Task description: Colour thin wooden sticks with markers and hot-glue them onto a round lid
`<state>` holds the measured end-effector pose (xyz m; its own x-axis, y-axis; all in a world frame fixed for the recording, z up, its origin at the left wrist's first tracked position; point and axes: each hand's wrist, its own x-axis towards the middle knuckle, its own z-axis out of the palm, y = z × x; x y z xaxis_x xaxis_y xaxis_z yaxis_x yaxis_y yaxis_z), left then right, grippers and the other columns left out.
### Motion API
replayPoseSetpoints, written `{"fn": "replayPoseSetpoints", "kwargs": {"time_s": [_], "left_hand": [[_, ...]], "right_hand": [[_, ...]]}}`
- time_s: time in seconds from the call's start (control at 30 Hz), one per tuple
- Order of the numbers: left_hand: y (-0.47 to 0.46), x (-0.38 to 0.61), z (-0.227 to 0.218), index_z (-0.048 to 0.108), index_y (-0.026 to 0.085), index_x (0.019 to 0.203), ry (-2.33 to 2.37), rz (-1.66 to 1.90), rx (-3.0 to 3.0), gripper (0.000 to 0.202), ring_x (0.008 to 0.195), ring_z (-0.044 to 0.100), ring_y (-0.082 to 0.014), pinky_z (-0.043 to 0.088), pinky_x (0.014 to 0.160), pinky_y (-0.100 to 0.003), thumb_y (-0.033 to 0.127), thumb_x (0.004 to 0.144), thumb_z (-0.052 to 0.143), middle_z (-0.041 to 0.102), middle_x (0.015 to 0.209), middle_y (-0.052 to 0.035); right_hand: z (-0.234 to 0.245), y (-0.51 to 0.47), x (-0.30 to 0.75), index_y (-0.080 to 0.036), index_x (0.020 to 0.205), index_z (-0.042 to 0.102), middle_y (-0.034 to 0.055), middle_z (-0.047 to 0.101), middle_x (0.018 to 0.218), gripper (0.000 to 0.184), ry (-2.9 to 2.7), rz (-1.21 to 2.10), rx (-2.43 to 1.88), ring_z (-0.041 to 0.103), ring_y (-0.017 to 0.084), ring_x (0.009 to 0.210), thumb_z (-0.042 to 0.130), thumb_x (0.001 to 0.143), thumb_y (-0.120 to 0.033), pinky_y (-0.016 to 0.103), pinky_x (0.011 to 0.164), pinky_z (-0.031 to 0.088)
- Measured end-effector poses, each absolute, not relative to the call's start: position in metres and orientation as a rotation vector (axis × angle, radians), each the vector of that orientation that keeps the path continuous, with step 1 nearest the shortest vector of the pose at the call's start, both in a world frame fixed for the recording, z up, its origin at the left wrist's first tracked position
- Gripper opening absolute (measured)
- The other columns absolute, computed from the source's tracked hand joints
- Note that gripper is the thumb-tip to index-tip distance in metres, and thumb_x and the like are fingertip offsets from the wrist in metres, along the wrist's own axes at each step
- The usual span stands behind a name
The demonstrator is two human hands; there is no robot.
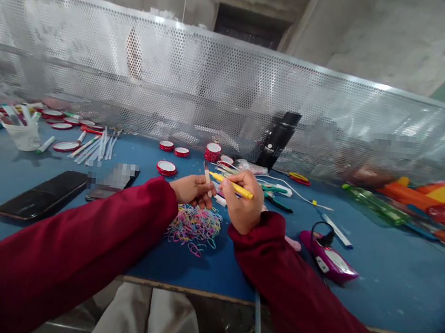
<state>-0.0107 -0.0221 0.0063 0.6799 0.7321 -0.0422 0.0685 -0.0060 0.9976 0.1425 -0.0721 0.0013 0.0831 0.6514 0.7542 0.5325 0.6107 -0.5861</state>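
My left hand (195, 190) pinches a thin whitish stick (207, 175) with a dark upper end, held upright above the table. In my right hand (246, 201) is a yellow marker (236, 186), its tip pointing left and close to the stick; I cannot tell whether they touch. Below the hands lies a heap of small coloured rubber bands (196, 226). Behind them stand several round red-rimmed lids with white tops, one of them a red lid (166, 168) just beyond my left hand. Green-handled pliers (277, 196) lie to the right of my right hand.
Two phones, one a black phone (42, 195), lie on the left. A white cup (27, 135) of markers stands farther left. A tilted black bottle (279, 140) leans by the perforated metal screen (168, 76). On the right are a purple power strip (330, 257) and a green plastic bottle (375, 206).
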Motion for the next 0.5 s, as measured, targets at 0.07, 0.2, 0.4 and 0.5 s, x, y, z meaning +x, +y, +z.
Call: {"fn": "replayPoseSetpoints", "kwargs": {"time_s": [0.07,0.2,0.4,0.5], "left_hand": [[-0.0218,-0.0107,0.0064,0.050,0.016,0.079,0.685,0.591,1.518,0.021,0.042,0.053,-0.0086,0.029,0.039,-0.017,0.034,0.090,0.049,0.064,0.059,-0.0046],[-0.0201,-0.0110,0.0057,0.049,0.016,0.081,0.682,0.581,1.538,0.021,0.042,0.053,-0.0083,0.030,0.040,-0.017,0.035,0.090,0.048,0.064,0.059,-0.0037],[-0.0193,-0.0111,0.0054,0.049,0.015,0.084,0.698,0.553,1.566,0.022,0.044,0.054,-0.0071,0.031,0.043,-0.017,0.035,0.092,0.045,0.064,0.061,-0.0020],[-0.0211,-0.0112,0.0074,0.047,0.016,0.084,0.712,0.549,1.575,0.019,0.045,0.054,-0.0069,0.030,0.042,-0.017,0.031,0.094,0.040,0.063,0.061,-0.0011]], "right_hand": [[0.0006,-0.0709,0.1429,-0.023,0.082,0.049,0.0007,0.061,0.071,0.010,-1.572,0.101,-1.021,0.060,0.017,0.062,0.054,0.087,-0.031,0.033,0.060,0.049],[0.0000,-0.0685,0.1443,-0.023,0.081,0.052,0.0007,0.062,0.072,0.010,-1.583,0.037,-1.007,0.059,0.017,0.062,0.056,0.085,-0.030,0.032,0.059,0.048],[-0.0001,-0.0683,0.1448,-0.022,0.080,0.054,-0.0004,0.063,0.070,0.008,-1.604,-0.019,-0.977,0.058,0.015,0.059,0.058,0.085,-0.027,0.030,0.056,0.046],[-0.0014,-0.0681,0.1445,-0.023,0.081,0.053,-0.0006,0.064,0.070,0.007,-1.605,-0.003,-0.978,0.058,0.015,0.059,0.058,0.085,-0.027,0.030,0.056,0.046]]}}
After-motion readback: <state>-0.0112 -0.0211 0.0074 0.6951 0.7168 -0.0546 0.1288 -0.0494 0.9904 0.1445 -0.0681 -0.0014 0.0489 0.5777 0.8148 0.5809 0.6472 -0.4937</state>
